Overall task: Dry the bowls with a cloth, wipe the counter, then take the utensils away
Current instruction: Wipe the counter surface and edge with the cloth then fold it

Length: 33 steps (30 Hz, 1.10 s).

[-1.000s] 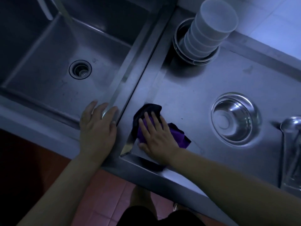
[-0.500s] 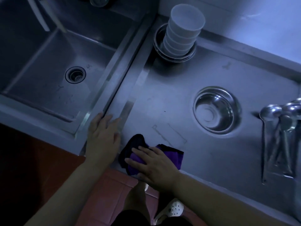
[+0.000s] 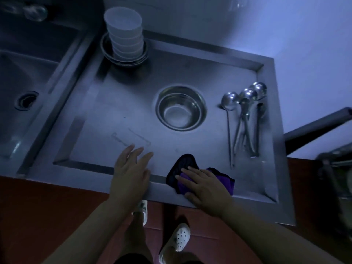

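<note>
With the bowls [image 3: 124, 38] stacked at the back, wiping looks underway: the right hand [image 3: 204, 184] presses flat on the cloth [image 3: 182, 168] at the surface's [image 3: 118, 103] front edge, the left hand [image 3: 131, 171] rests open beside it, and the utensils [image 3: 245, 119] wait at right.

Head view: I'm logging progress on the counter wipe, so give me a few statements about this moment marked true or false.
1. The right hand presses flat on the purple cloth. True.
2. The left hand holds a spoon. False: it holds nothing and lies open at the counter's front edge.
3. The white bowls are stacked at the back left. True.
4. The ladles lie inside the steel bowl. False: they lie on the counter to its right.
</note>
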{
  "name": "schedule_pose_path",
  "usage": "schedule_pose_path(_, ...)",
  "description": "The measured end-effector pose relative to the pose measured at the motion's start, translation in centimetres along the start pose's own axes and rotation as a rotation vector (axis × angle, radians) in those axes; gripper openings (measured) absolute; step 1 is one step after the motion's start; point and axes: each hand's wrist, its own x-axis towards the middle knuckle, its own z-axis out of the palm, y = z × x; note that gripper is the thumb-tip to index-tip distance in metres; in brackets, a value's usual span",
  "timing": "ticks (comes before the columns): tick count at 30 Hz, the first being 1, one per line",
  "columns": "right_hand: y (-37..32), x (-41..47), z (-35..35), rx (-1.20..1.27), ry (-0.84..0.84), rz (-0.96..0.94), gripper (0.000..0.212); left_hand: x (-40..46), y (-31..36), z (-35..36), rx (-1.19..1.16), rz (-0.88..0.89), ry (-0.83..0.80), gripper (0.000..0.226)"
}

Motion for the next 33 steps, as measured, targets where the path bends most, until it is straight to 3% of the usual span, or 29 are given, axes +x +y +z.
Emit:
schedule_pose_path(7, 6.3, -5.9, 0.8, 0.04, 0.03, 0.151, 0.053, -0.4, 7.8, 2.4, 0.026, 0.084, -0.054, 0.045)
schedule_pose_path(16, 8.4, -4.9, -0.7, 0.156, 0.094, 0.259, 0.05, 2.8, 12.5, 3.8, 0.082, 0.23, -0.102, 0.055)
schedule_pose_path(19, 9.6, -4.9, -2.6, 0.151, 0.431, 0.336, 0.032, 5.2, 13.1, 5.0, 0.103, 0.264, -0.138, 0.055)
schedule_pose_path(22, 12.5, -4.6, -4.1, 0.135, 0.68, 0.639, 0.021, 8.1, 13.9, 6.9, 0.103, 0.294, -0.188, 0.054)
schedule_pose_path(27, 15.8, -2.8, -5.0, 0.214, 0.545, 0.981, 0.031, 12.2, 15.5, 10.6, 0.14, 0.376, -0.294, 0.055)
schedule_pose_path(33, 17.2, -1.7, -5.2, 0.46, 0.551, 1.051, 0.052, 15.7, 17.1, 14.6, 0.189, 0.431, -0.438, 0.062)
